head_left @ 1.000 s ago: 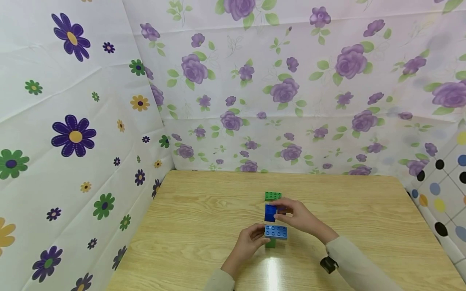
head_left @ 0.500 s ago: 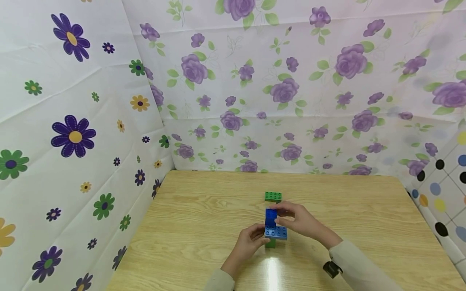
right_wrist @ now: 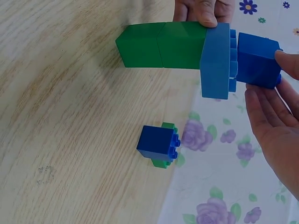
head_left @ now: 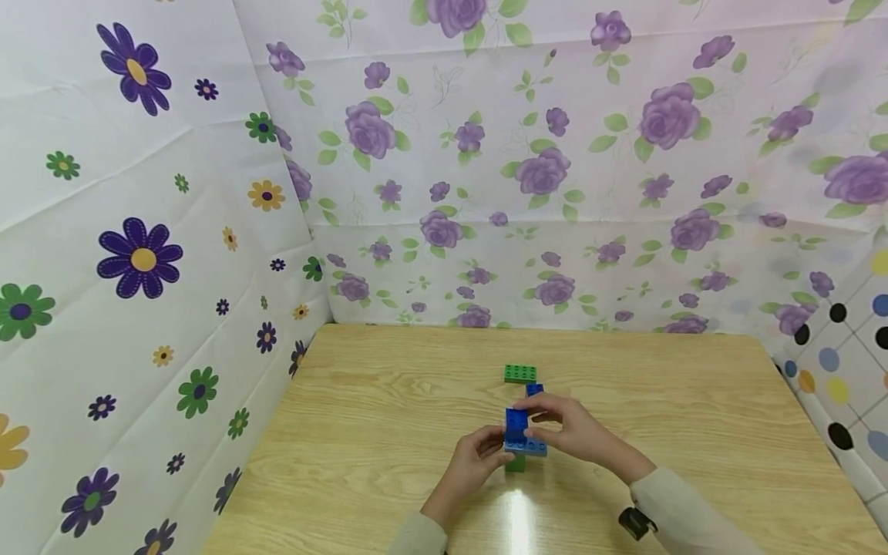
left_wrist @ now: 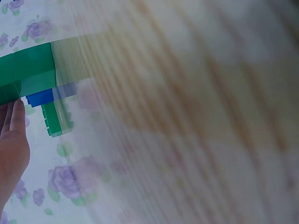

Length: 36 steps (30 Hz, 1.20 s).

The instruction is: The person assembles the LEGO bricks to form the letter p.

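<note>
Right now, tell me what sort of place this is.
Probably a makeshift play or recording booth, judging by the wood-grain table, the flowered sheets hung behind and beside it, and the stacked toy bricks.

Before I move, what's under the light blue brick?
A green brick, stacked on a second green brick. The light blue brick covers the upper one's top, so any studs there cannot be seen.

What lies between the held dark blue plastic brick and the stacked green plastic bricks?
A light blue studded rectangular plastic brick, atop the green bricks; right wrist view shows it.
</note>
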Each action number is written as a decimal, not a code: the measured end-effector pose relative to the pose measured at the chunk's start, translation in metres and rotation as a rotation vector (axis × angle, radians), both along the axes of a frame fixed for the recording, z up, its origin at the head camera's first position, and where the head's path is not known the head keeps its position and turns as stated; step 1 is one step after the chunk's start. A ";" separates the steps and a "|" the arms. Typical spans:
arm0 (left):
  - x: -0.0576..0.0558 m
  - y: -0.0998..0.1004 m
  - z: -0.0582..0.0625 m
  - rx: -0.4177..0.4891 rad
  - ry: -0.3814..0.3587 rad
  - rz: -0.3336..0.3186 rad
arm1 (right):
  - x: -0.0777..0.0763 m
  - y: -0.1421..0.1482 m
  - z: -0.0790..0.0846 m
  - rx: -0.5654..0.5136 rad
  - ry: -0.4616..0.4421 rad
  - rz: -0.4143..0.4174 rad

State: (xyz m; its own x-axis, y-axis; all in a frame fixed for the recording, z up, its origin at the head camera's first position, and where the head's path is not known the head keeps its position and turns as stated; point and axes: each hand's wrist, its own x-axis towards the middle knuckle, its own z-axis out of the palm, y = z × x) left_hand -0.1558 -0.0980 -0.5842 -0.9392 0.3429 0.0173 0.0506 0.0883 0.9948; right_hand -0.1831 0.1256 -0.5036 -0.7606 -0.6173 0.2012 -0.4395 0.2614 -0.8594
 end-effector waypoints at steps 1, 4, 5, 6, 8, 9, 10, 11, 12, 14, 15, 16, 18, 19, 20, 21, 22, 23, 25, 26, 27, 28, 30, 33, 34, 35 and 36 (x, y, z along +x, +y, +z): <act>0.000 0.000 0.000 0.000 0.000 -0.002 | 0.000 0.000 -0.001 0.000 -0.003 -0.001; 0.000 0.000 -0.001 0.007 -0.003 -0.005 | 0.001 0.000 -0.002 -0.005 -0.016 0.001; 0.000 0.000 -0.001 0.009 -0.002 -0.006 | 0.001 0.000 -0.002 -0.009 -0.021 0.003; 0.000 0.000 -0.001 0.012 -0.001 -0.006 | 0.001 0.000 -0.002 -0.011 -0.025 0.007; 0.000 0.000 -0.001 0.017 0.001 -0.007 | 0.002 0.001 -0.002 -0.019 -0.029 0.016; 0.000 0.000 -0.001 0.020 0.002 -0.008 | 0.003 0.001 -0.002 -0.024 -0.031 0.021; 0.000 0.000 -0.001 0.022 0.001 -0.007 | 0.003 0.001 -0.002 -0.027 -0.033 0.023; 0.000 0.000 -0.001 0.024 0.002 -0.007 | 0.004 0.001 -0.002 -0.030 -0.037 0.025; 0.001 0.000 -0.002 0.026 0.001 -0.006 | 0.005 0.001 -0.001 -0.031 -0.040 0.026; 0.001 0.000 -0.002 0.030 0.001 -0.006 | 0.006 0.000 0.000 -0.030 -0.043 0.023; 0.001 0.000 -0.002 0.032 0.003 -0.005 | 0.007 0.000 0.001 -0.025 -0.040 0.019; 0.001 0.000 -0.002 0.032 0.004 -0.005 | 0.008 0.000 0.001 -0.022 -0.034 0.015; 0.001 0.000 -0.002 0.032 0.003 -0.004 | 0.010 -0.001 0.003 -0.016 -0.019 0.007; 0.001 0.000 -0.001 0.034 0.001 -0.003 | 0.012 -0.002 0.007 -0.014 -0.003 0.007; 0.001 0.001 -0.001 0.035 0.001 -0.001 | 0.014 -0.003 0.011 -0.015 0.019 0.010; 0.001 0.001 -0.002 0.034 0.001 -0.001 | 0.016 -0.003 0.015 -0.020 0.042 0.014; 0.001 0.001 -0.002 0.032 0.002 -0.001 | 0.018 -0.004 0.019 -0.021 0.057 0.016; 0.001 0.001 -0.002 0.030 0.001 0.000 | 0.020 -0.005 0.022 -0.022 0.068 0.017; 0.001 0.001 -0.002 0.022 0.000 0.001 | 0.019 -0.005 0.020 -0.024 0.101 0.022; 0.000 0.000 -0.002 0.016 0.000 0.000 | 0.018 -0.005 0.016 -0.021 0.116 0.020; 0.000 0.000 -0.002 0.011 -0.002 0.000 | 0.016 -0.005 0.012 -0.016 0.125 0.017; 0.000 0.000 -0.001 0.007 -0.005 -0.001 | 0.015 -0.004 0.007 -0.008 0.129 0.012; 0.000 -0.001 -0.001 0.003 -0.008 -0.002 | 0.011 -0.003 -0.001 -0.002 0.160 0.011; 0.000 -0.001 -0.002 0.002 -0.004 -0.006 | 0.009 -0.001 -0.005 0.010 0.212 0.011; 0.000 -0.001 -0.002 0.001 -0.002 -0.005 | 0.009 -0.001 -0.005 0.020 0.235 0.013; -0.001 -0.001 -0.002 0.000 -0.001 -0.004 | 0.009 -0.001 -0.005 0.027 0.258 0.015; -0.001 -0.001 -0.002 0.000 0.000 -0.003 | 0.009 -0.001 -0.006 0.039 0.278 0.015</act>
